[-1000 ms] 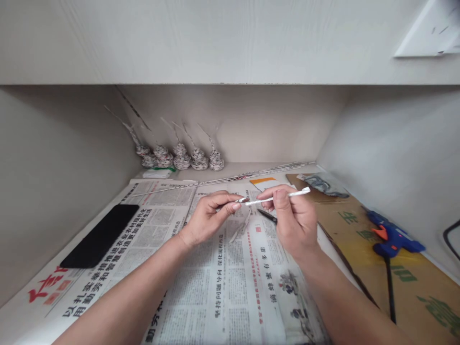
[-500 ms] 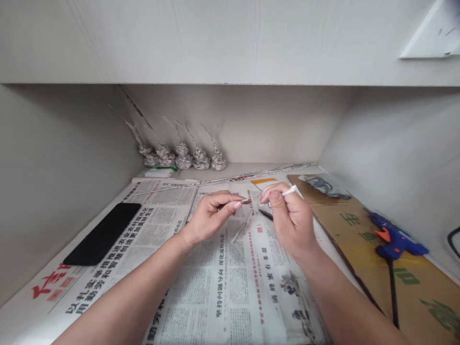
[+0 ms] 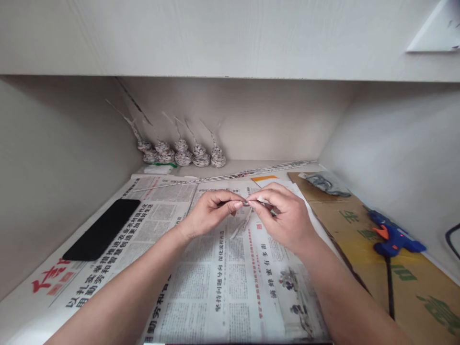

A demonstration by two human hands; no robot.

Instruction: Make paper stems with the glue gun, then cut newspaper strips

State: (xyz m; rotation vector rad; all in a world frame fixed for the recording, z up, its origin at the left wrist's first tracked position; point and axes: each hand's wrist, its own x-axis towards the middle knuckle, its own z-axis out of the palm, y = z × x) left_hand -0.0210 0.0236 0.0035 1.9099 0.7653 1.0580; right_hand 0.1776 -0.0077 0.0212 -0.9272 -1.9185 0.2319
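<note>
My left hand [image 3: 214, 211] is closed, thumb and forefinger pinching a small, thin piece whose kind I cannot make out. Its tip meets the fingertips of my right hand [image 3: 283, 215], which is pinching at the same spot. A narrow white piece [image 3: 263, 200] shows between the right fingers; most of it is hidden. Below the joined fingertips, a pale thin strip [image 3: 241, 229] appears over the newspaper [image 3: 201, 282]; whether it hangs or lies there I cannot tell.
Several gourd-shaped woven paper pieces [image 3: 183, 155] stand along the back wall. Long thin paper rods [image 3: 230, 176] lie before them. A black phone [image 3: 102, 230] rests at left. On the cardboard [image 3: 359, 239] at right are a blue glue gun [image 3: 395, 235] and a crumpled plastic bag [image 3: 325, 184].
My right hand has moved left and turned, so its fingertips now meet those of my left hand. The white piece that stuck out of the right hand is now mostly hidden.
</note>
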